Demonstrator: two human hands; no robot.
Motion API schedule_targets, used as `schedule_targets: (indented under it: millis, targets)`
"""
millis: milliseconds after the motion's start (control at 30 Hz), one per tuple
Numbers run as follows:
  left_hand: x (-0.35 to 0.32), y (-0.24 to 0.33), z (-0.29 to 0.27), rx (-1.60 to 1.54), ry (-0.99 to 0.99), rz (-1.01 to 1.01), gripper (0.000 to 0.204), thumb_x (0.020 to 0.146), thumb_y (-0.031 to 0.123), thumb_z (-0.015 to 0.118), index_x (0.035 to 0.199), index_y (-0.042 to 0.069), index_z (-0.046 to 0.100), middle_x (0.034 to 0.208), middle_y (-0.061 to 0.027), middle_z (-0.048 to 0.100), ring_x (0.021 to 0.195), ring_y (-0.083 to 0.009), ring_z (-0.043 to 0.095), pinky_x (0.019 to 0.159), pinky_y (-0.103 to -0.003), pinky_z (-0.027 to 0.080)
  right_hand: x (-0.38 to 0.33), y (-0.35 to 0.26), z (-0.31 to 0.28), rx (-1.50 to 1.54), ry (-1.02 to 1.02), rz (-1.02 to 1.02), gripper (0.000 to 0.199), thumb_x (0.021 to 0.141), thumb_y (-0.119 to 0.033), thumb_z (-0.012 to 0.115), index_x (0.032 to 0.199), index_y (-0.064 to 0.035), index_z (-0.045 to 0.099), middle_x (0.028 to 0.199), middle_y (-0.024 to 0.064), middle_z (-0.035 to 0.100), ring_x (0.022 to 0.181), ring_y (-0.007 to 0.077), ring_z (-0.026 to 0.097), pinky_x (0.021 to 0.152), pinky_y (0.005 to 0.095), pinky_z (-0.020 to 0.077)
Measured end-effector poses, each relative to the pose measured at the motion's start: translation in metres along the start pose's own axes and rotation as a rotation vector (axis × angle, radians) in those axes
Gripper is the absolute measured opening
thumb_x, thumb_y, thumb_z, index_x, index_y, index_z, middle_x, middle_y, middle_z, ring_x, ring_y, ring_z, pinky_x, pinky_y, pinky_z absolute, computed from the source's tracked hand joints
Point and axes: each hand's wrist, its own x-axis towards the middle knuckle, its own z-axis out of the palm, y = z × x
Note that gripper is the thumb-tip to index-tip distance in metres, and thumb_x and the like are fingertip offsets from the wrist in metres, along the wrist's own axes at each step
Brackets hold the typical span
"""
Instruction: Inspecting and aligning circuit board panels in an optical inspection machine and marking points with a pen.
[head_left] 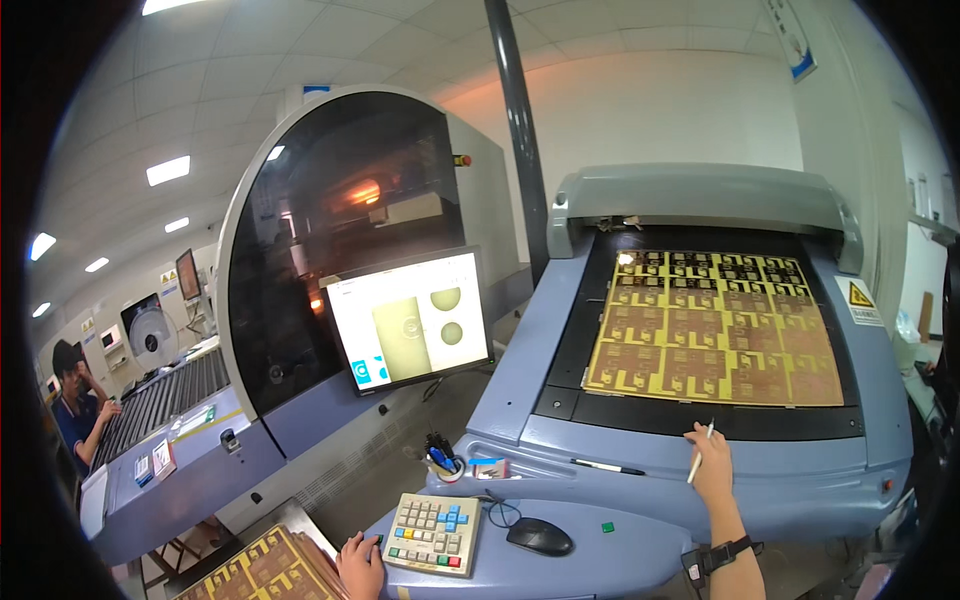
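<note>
My right hand (pixel 712 470) is closed round a slim white pen (pixel 698 462), held upright at the front edge of the machine's flat bed. Just beyond it lies a large copper and yellow circuit board panel (pixel 715 335) on the black bed (pixel 640 415). My left hand (pixel 360 568) rests low down with its fingers loosely out, between the grey keypad (pixel 432 535) and a stack of similar circuit board panels (pixel 265 575). It is cut off by the picture's lower edge.
A black mouse (pixel 540 536), a small green square (pixel 607 527), a dark pen (pixel 607 467) and a pen cup (pixel 443 465) sit on the blue ledge. A monitor (pixel 410 320) shows a magnified board. At far left another person (pixel 80 405) stands by a roller conveyor (pixel 160 405).
</note>
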Motion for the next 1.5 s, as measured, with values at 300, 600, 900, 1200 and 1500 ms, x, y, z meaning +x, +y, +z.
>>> schedule_targets:
  millis: [300,600,900,1200,1500]
  targets:
    - [0.023,-0.026,-0.009,-0.288,0.012,-0.022,0.021,0.086,0.011,0.059,0.106,0.008,0.067,0.117,-0.0128,0.062,0.109,-0.0273,0.058,0.094,-0.039,0.042,0.002,0.007,-0.003,-0.033,0.030,-0.072,0.024,0.079,0.001,0.058,0.102,-0.0055,0.063,0.115,0.0175,0.063,0.108,0.0346,0.056,0.090,0.0424,0.0443]
    - [0.002,0.165,-0.098,-0.438,-0.233,0.443,0.025,0.090,0.001,0.052,0.112,0.003,0.064,0.110,-0.0138,0.065,0.102,-0.0241,0.062,0.090,-0.034,0.047,0.062,0.036,-0.036,0.015,-0.128,-0.024,0.027,0.080,-0.005,0.063,0.107,-0.0094,0.062,0.088,0.0191,0.063,0.086,0.0380,0.059,0.076,0.0457,0.0491]
    - [-0.014,0.260,-0.193,-0.450,-1.570,0.592,0.034,0.098,0.020,0.048,0.126,0.002,0.056,0.127,-0.0162,0.057,0.118,-0.0272,0.054,0.099,-0.038,0.042,0.114,0.062,-0.023,-0.150,-0.351,-0.109,0.040,0.078,-0.014,0.071,0.115,-0.0095,0.059,0.102,0.0193,0.063,0.096,0.0349,0.060,0.083,0.0451,0.0480]
    - [0.152,0.374,-0.026,-0.818,-1.068,0.315,0.036,0.100,0.025,0.045,0.125,-0.001,0.054,0.119,-0.0148,0.060,0.110,-0.0226,0.058,0.097,-0.035,0.046,0.152,0.046,0.047,-0.338,-0.520,-0.269,0.057,0.080,-0.041,0.068,0.124,-0.0090,0.053,0.130,0.0211,0.052,0.131,0.0326,0.041,0.103,0.0535,0.0359]
    - [0.170,0.394,0.168,-1.274,-0.810,-0.234,0.037,0.095,0.013,0.053,0.122,-0.010,0.045,0.115,-0.0195,0.054,0.106,-0.0294,0.057,0.094,-0.038,0.050,0.141,0.040,0.056,-0.510,-0.767,-0.448,0.049,0.090,-0.022,0.051,0.131,0.0036,0.047,0.125,0.0377,0.048,0.121,0.0518,0.044,0.082,0.0653,0.0473]
